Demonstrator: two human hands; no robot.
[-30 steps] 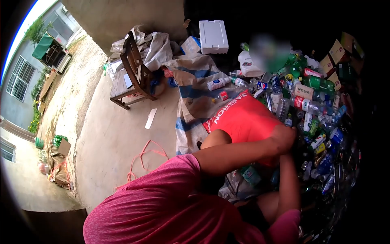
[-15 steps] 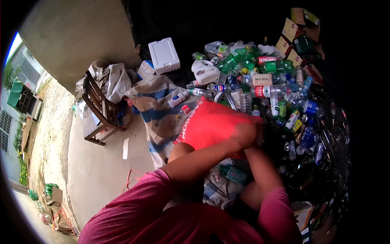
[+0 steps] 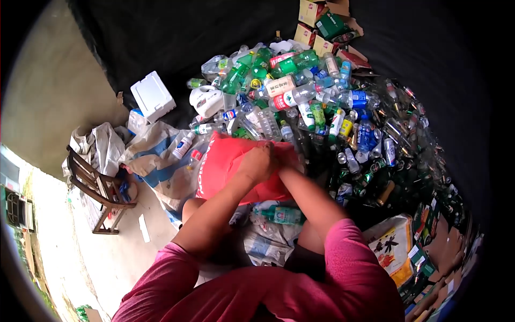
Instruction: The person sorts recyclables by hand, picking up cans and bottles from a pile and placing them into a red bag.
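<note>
A full, bulging red bag (image 3: 222,158) with white lettering rests between my knees. My left hand (image 3: 258,162) is closed at the gathered right end of the bag, its knuckles toward me. Right against it, my right hand (image 3: 278,162) meets the same end, closed on the bag; its fingers are mostly hidden behind the left hand. Below the bag lies a green-tinted plastic bottle (image 3: 284,214). Just beyond the bag are more plastic bottles, among them one with a red label (image 3: 292,99).
Bottles and cans heap up ahead and to the right. A white foam box (image 3: 153,96) and a white jug (image 3: 206,102) lie at the back left. On the left stands a wooden chair (image 3: 94,182), beside a striped sheet (image 3: 153,155). Cardboard boxes (image 3: 324,24) sit at the far edge.
The view has swung right and brightened, so the heap appears farther left and more of its right side shows. Both hands stay together at the bag's end.
</note>
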